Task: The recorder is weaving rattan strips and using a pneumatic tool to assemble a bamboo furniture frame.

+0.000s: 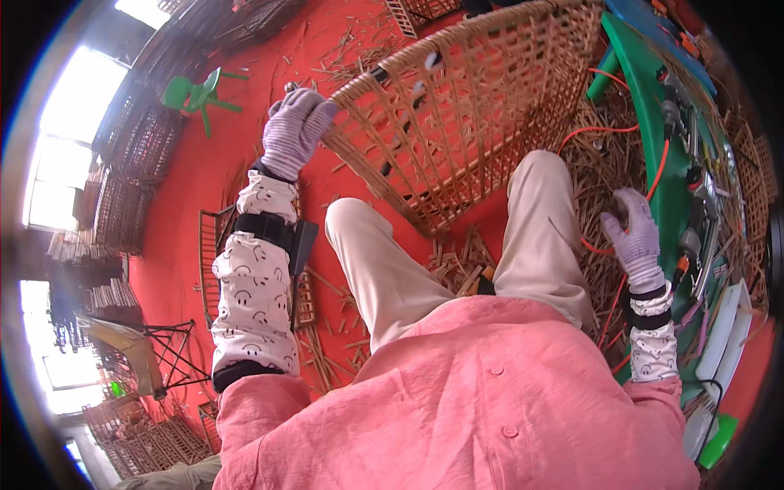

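My gloved left hand (296, 131) fingers grip the woven cane panel's (474, 106) rim, steadying it upright; my right hand (633, 237) hovers open over scattered cane strips (600, 175).

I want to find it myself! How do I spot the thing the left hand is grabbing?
Look at the red floor, just beyond the person's knees. There a big woven cane frame tilts up, its rim gripped by the gloved left hand. Unlike the loose sticks nearby, it is an open lattice.
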`<state>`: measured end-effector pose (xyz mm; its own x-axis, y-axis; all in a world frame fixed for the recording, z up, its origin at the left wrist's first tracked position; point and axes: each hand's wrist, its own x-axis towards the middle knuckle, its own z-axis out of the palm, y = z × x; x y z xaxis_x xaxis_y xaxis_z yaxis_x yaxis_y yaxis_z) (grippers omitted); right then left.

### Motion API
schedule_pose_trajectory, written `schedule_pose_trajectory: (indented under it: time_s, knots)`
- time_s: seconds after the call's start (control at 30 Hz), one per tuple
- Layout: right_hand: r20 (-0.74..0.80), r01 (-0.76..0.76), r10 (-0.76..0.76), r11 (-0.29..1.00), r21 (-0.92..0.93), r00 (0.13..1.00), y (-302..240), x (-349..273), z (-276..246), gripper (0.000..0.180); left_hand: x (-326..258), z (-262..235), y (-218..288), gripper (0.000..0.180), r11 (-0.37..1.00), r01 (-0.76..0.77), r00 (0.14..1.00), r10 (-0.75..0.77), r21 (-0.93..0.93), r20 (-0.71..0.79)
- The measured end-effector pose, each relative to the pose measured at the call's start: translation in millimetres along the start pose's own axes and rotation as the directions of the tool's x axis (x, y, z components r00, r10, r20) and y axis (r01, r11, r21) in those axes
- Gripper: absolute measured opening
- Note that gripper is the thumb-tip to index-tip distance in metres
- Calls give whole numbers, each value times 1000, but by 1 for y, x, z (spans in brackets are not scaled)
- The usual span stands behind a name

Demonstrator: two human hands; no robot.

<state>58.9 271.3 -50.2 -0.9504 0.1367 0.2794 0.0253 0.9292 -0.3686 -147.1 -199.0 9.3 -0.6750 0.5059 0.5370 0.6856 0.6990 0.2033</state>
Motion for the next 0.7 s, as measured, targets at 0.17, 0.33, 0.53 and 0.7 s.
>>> schedule_pose_trajectory:
  time_s: [0.17,0.33,0.53,0.7]
  knots:
    - [62,9,-15,995,96,998,-3,-7,11,41,4,7,-22,22,990,138,989,-137,3,-59]
    - [13,198,-201,971,134,979,-22,-8,28,40,-1,0,-11,26,982,143,982,-125,125,-140]
    - [115,44,-91,933,356,989,-25,-20,38,40,-38,-9,-15,24,941,176,979,-138,289,-147]
    - [184,-45,-32,916,399,982,-24,-22,38,39,-37,-20,12,28,928,98,964,2,361,-267]
